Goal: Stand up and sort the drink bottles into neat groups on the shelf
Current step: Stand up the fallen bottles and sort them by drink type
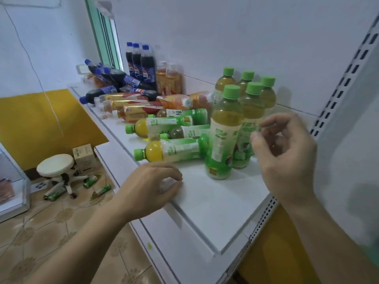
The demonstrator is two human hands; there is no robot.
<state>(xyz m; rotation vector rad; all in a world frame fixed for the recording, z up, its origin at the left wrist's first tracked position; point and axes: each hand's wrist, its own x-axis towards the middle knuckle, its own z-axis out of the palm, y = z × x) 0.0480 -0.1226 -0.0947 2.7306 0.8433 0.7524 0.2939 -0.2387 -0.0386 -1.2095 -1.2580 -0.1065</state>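
While both hands, left [151,184] and right [287,152], hover loosely curled and empty, a careless reach for the lying green bottles [170,152] on the shelf [215,201] could topple the upright group [244,103].

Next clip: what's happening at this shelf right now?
A person is sorting drink bottles on a white shelf. Five green-capped tea bottles already stand upright in a group at the right. The right hand hovers beside them holding nothing, fingers loosely curled. The left hand rests on the shelf's front edge near a lying green-capped bottle. Other green, orange and cola bottles still lie jumbled further back, behind which three cola bottles stand.
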